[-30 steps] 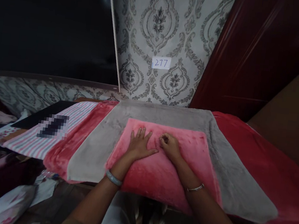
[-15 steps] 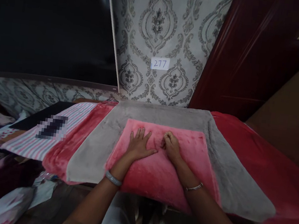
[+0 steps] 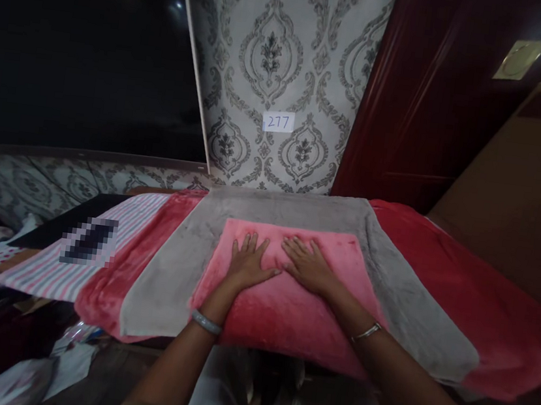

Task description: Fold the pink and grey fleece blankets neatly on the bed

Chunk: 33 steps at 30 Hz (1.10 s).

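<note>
A folded pink fleecy cloth lies in front of me. My left hand rests flat on its upper left part, fingers spread and thumb pointing right. Beside it, my right hand also lies flat on the pink cloth, its fingers stretched out toward the upper left. Small creases show in the fabric between the two hands. Neither hand holds anything. Under the pink cloth spreads a grey cloth, visible at its left, right and far sides.
Red plush fabric stretches out to the right. On the left lies a striped cloth with a blurred dark item on it. A large dark screen and a patterned wall stand behind. A cardboard box is at right.
My right hand has opened from a closed grip on the pink cloth and now lies flat with fingers extended. My left hand stays in place. The view has shifted slightly right.
</note>
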Each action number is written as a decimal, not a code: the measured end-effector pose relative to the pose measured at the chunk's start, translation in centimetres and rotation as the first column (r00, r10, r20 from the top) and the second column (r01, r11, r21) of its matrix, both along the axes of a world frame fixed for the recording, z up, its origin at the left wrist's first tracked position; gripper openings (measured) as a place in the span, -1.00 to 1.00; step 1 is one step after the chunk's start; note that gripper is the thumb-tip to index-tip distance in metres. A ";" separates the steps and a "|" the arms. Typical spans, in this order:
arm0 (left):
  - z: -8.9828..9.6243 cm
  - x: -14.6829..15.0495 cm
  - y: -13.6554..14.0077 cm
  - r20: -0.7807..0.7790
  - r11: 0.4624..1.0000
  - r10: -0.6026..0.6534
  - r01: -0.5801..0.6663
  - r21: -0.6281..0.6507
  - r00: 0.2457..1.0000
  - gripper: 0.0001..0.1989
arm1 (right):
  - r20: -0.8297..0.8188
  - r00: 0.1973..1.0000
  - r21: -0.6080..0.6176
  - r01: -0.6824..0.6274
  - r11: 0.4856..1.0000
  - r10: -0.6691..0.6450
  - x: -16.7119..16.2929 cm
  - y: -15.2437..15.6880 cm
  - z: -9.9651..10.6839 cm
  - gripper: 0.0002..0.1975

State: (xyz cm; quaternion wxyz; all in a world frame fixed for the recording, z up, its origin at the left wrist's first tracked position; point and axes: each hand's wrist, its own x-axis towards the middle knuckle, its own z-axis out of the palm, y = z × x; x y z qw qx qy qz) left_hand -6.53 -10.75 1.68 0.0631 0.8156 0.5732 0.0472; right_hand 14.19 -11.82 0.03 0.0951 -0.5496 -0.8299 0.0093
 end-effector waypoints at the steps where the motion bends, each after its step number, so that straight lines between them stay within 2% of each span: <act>1: 0.0 0.0 0.0 -0.001 1.000 0.000 0.000 0.002 1.000 0.00 | 0.032 0.998 0.013 0.052 0.999 -0.053 1.1 0.2 0.1 -0.38; 3: 0.0 -0.1 0.1 0.000 1.000 0.000 0.000 0.007 1.000 0.00 | 0.073 0.980 0.023 0.184 0.983 -0.185 3.4 0.6 0.3 -0.38; 6: -0.2 -0.1 0.2 -0.002 1.000 -0.004 0.004 0.007 1.000 -0.01 | 0.107 0.918 0.003 0.384 0.923 -0.382 6.2 0.7 0.9 -0.38; 8: -0.3 -0.1 0.1 -0.008 1.000 -0.003 0.003 0.010 1.000 -0.03 | 0.101 0.891 0.012 0.443 0.896 -0.442 6.9 0.4 1.4 -0.38; 11: 0.3 0.1 -0.2 -0.022 1.000 -0.007 0.008 0.018 1.000 -0.06 | 0.055 0.919 0.026 0.390 0.921 -0.391 5.7 0.1 2.5 -0.39; 14: 2.2 0.4 0.2 -0.055 0.998 -0.061 0.060 -0.025 0.997 -0.10 | 0.021 0.954 -0.016 0.301 0.954 -0.300 3.6 0.4 3.8 -0.41; 17: 4.2 0.8 1.5 -0.090 0.990 -0.129 0.123 -0.070 0.988 -0.17 | 0.006 0.950 -0.046 0.311 0.949 -0.311 2.5 1.2 4.3 -0.41; 19: 4.7 0.9 2.5 -0.111 0.991 -0.126 0.120 -0.059 0.986 -0.23 | -0.006 0.940 -0.050 0.341 0.939 -0.341 2.7 1.5 3.8 -0.41; 21: 4.1 0.7 3.5 -0.113 0.995 -0.095 0.094 -0.013 0.989 -0.27 | -0.015 0.934 -0.022 0.356 0.934 -0.356 3.5 1.6 2.6 -0.42; 24: 2.0 0.2 4.2 -0.084 0.996 -0.056 0.062 0.071 0.995 -0.29 | -0.023 0.934 0.063 0.356 0.932 -0.356 4.6 1.4 0.5 -0.43; 27: 0.4 -0.1 4.5 -0.070 0.995 -0.043 0.049 0.085 0.997 -0.28 | -0.034 0.933 0.096 0.361 0.928 -0.359 5.1 1.3 -0.6 -0.43; 30: 0.1 0.0 4.7 -0.059 0.997 -0.041 0.045 0.059 0.997 -0.26 | -0.046 0.933 0.077 0.361 0.930 -0.358 5.1 1.5 -0.8 -0.44; 33: 0.5 0.1 4.9 -0.045 0.998 -0.044 0.046 0.040 0.998 -0.26 | -0.055 0.931 0.070 0.364 0.929 -0.361 5.0 1.6 -0.8 -0.44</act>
